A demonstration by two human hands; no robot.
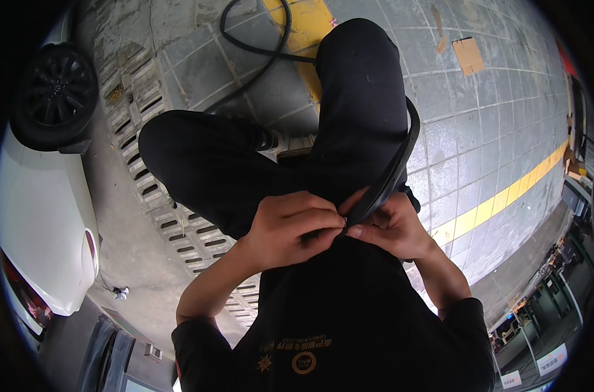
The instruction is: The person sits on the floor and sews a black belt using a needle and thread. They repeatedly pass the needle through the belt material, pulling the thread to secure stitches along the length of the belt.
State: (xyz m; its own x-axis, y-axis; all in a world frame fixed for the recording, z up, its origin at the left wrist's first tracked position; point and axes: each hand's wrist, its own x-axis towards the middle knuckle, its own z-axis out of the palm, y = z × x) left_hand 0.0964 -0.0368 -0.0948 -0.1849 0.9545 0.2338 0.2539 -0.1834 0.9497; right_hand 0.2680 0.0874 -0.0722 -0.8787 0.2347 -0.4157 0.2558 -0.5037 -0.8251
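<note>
A long black strip [392, 166], apparently rubber, curves down beside my right knee to both of my hands at my lap. My left hand [294, 228] is closed, its fingertips pinching near the strip's lower end, where a small light piece shows, too small to make out. My right hand [392, 228] grips the strip from the other side, thumb extended toward that end and fingers partly hidden behind it. A black loop of hose or similar strip [251, 46] lies on the floor above my bent legs; whether it joins the held one is hidden.
I sit over a grated drain [179, 235] on grey tiles [467, 117] with yellow lines [506, 199]. A white car [49, 215] with a black wheel [56, 88] stands close on the left. A cardboard piece [467, 55] lies ahead right; racks [552, 287] line the far right.
</note>
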